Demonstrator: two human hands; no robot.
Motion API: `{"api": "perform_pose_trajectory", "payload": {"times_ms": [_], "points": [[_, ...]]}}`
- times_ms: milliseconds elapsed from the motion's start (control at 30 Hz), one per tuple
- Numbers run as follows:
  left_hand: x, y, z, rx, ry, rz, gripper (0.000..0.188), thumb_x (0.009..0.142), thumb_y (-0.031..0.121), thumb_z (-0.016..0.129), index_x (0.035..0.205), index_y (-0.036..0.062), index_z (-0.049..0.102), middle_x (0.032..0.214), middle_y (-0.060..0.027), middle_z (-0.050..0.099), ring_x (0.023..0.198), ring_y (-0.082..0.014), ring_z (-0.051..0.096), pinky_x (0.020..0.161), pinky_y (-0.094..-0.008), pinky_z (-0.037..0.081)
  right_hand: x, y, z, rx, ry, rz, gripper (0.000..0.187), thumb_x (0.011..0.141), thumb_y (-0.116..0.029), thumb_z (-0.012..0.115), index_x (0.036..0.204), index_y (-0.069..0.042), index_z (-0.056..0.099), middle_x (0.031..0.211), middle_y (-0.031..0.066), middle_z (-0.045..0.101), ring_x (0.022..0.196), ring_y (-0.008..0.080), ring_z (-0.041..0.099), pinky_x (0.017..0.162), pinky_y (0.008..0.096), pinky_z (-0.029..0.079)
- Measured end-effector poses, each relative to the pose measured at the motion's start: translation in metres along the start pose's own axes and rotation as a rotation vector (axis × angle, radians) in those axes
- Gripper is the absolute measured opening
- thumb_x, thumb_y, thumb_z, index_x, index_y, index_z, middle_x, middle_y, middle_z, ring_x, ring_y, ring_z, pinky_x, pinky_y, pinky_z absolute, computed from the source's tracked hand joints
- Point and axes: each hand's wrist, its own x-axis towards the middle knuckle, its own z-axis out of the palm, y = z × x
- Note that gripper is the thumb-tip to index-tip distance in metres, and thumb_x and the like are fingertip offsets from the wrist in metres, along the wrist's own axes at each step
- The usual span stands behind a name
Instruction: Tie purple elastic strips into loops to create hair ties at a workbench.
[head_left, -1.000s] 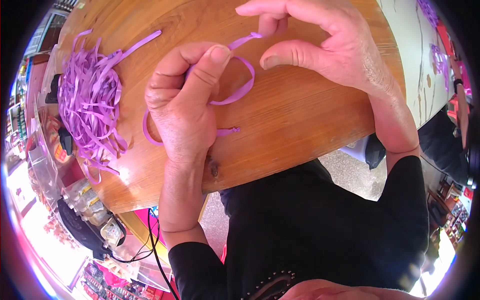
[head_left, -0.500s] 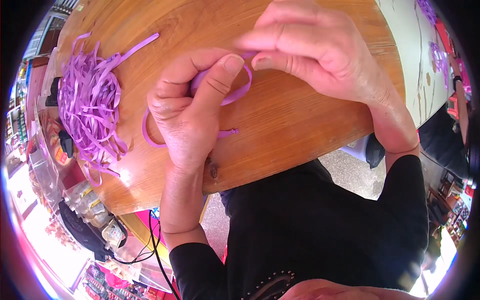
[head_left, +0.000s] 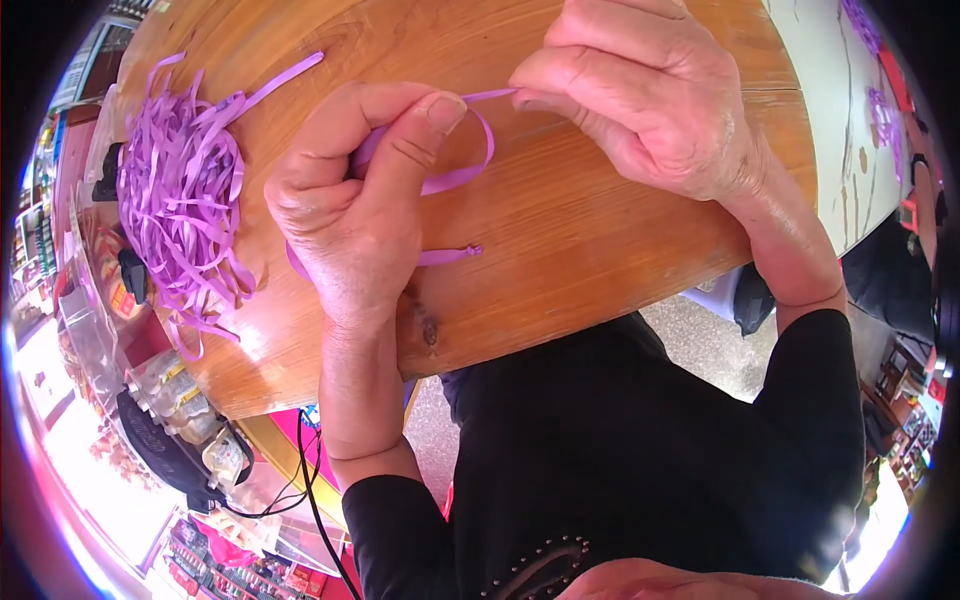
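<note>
A purple ribbon (head_left: 462, 179) runs between my hands over the wooden table. My left hand (head_left: 352, 190) is closed, its thumb pressing the ribbon against the bent forefinger, and a loop hangs to the right of the thumb. The fingertips of my right hand (head_left: 645, 100) pinch the ribbon's end, so a short stretch spans the gap between the hands. Below my left hand, a tail of the ribbon finishes in a small knot (head_left: 473, 250) over the tabletop. Part of the ribbon is hidden behind my left palm.
A tangled heap of purple ribbons (head_left: 185, 200) lies on the wooden table (head_left: 560, 250) at the left. A white marbled surface (head_left: 850, 130) adjoins at the right, with more purple ribbon (head_left: 884, 125). Black cables (head_left: 305, 480) hang below the table's left edge.
My hands have moved apart, the left one toward the left and the right one slightly to the right. The ribbon stretch between them is longer and straighter.
</note>
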Motion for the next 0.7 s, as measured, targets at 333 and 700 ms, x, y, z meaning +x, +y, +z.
{"api": "perform_pose_trajectory", "payload": {"times_ms": [333,700], "points": [[0.002,0.001,0.002,-0.109,-0.234,-0.14,0.014,0.084,0.002,0.065,0.098,-0.0017,0.064,0.073,0.0028,0.058,0.066,-0.0032,0.051,0.059,-0.0178,0.043,-0.014,0.026,-0.01,0.595,0.297,0.84,0.013,0.092,-0.008,0.054,0.088,-0.002,0.064,0.086,0.0035,0.063,0.075,0.0124,0.058,0.07,0.0274,0.045],[0.003,0.006,-0.044,0.05,-0.045,-0.101,0.016,0.082,0.003,0.068,0.097,-0.0011,0.065,0.081,0.0005,0.064,0.073,-0.004,0.056,0.066,-0.0178,0.045,-0.028,0.077,-0.059,0.986,0.952,1.037,0.011,0.092,-0.012,0.055,0.095,-0.004,0.061,0.077,0.001,0.057,0.074,0.0114,0.053,0.073,0.0266,0.043]]}}
